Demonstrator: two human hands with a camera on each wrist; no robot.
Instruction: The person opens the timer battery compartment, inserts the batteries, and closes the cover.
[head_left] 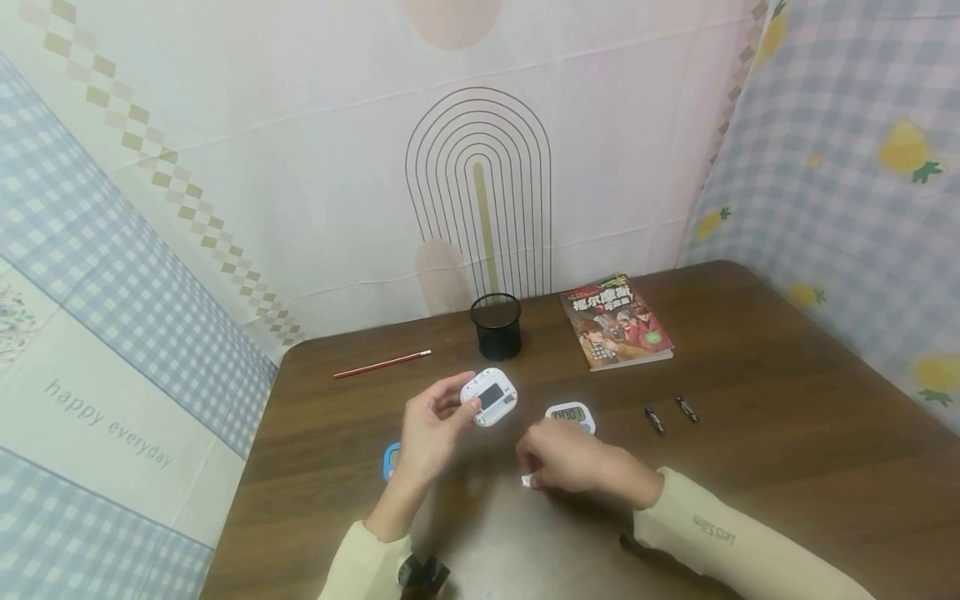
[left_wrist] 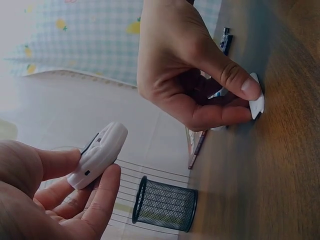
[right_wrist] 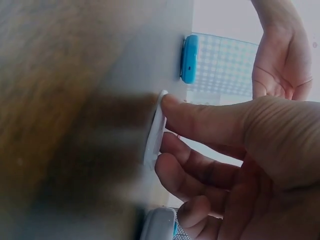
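Note:
My left hand (head_left: 431, 425) holds up a white digital timer (head_left: 489, 397) between thumb and fingers, its back toward the head camera. That back has a dark rectangle and an uncovered slot like a battery compartment. Low over the table, my right hand (head_left: 566, 457) pinches a small thin white plastic piece (left_wrist: 257, 100), shaped like a battery cover. It is close to the tabletop in the right wrist view. Just beyond the right hand lies a second white timer (head_left: 573, 411) with digits showing, partly covered by that hand. A blue timer (head_left: 388, 460) is partly hidden behind the left wrist.
Two small dark batteries (head_left: 655, 419) lie on the brown wooden table (head_left: 765, 358) to the right. Toward the back are a red pencil (head_left: 382, 364), a black mesh pen cup (head_left: 498, 340) and a colourful book (head_left: 618, 323). Patterned cloth (head_left: 322, 192) hangs behind the table.

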